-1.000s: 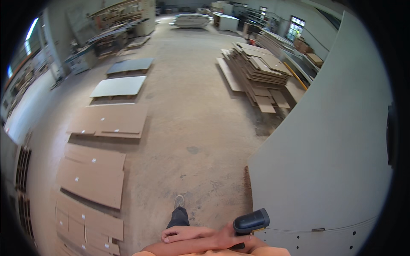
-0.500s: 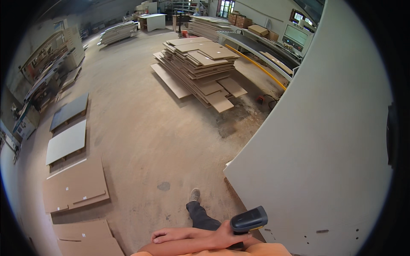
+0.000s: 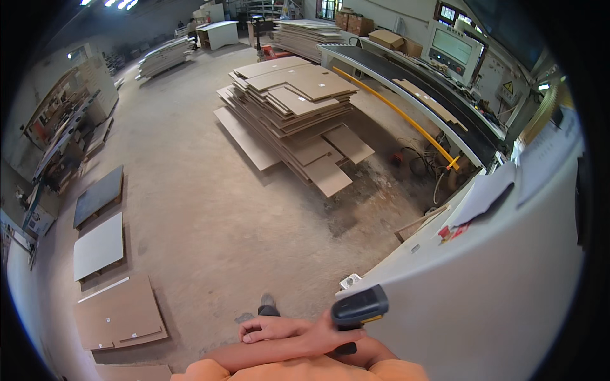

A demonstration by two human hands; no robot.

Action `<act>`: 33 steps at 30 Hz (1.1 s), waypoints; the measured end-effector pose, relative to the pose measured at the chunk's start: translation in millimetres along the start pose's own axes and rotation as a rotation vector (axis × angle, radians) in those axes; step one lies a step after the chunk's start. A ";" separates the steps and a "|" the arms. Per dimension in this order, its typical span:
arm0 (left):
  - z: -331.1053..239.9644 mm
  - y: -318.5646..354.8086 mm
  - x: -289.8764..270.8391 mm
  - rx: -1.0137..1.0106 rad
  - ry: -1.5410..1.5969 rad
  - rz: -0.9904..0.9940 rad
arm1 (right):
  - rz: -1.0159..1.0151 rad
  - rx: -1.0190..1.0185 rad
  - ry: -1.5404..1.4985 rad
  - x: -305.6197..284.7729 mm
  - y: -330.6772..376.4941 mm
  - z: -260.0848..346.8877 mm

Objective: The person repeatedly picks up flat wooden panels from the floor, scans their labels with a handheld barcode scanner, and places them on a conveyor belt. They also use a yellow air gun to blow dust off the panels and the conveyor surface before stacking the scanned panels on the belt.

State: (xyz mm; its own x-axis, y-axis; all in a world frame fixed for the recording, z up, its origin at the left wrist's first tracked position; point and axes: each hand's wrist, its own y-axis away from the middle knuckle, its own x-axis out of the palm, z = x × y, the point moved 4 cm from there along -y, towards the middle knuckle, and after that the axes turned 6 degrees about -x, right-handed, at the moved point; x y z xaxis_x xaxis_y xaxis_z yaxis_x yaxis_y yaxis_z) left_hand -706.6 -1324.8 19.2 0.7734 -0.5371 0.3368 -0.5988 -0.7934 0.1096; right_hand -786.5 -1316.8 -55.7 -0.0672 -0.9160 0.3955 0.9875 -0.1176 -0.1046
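Observation:
My forearms are crossed low in the view. My left hand (image 3: pixel 323 336) reaches across to the right and is closed round the handle of a dark barcode scanner (image 3: pixel 359 307) with a yellow trim. The scanner's head points up and to the right, and part of its grip shows below the hand. My right hand (image 3: pixel 272 328) comes out on the left side, beyond my left forearm. It holds nothing, and its fingers are loosely bent and relaxed.
A tall, uneven stack of brown boards (image 3: pixel 292 108) stands ahead. Beyond it on the right run a yellow rail (image 3: pixel 394 114) and a black conveyor (image 3: pixel 438 95) beside a control panel (image 3: pixel 452 51). A white machine housing (image 3: pixel 470 305) is close on my right. Low board piles (image 3: pixel 121 314) line the left.
I have moved forward along the white housing; the conveyor and papers at its far end now show. The scanner stays in my left hand, and my right hand's fingers look more bent.

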 end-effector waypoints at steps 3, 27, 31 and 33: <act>0.3 -80.2 -18.3 0.030 0.107 0.162 | -0.113 -0.020 -0.035 -88.9 -2.6 7.8; -119.2 -717.7 -209.3 -0.040 0.046 0.490 | -1.161 -0.162 -0.330 -709.6 256.7 227.4; -137.1 -819.0 -210.2 0.028 -0.001 0.357 | -1.114 -0.048 -0.046 -808.8 306.8 288.4; -146.0 -866.8 -205.7 0.076 -0.039 0.288 | -1.144 0.018 0.069 -850.6 334.8 323.7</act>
State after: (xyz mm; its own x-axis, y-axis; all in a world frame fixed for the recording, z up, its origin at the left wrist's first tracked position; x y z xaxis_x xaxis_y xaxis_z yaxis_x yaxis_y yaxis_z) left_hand -377.1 -484.7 -8.5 0.5819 -0.7528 0.3077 -0.7788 -0.6248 -0.0559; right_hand -352.6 -452.9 -131.8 -0.9343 -0.2953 0.1996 0.3450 -0.8901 0.2978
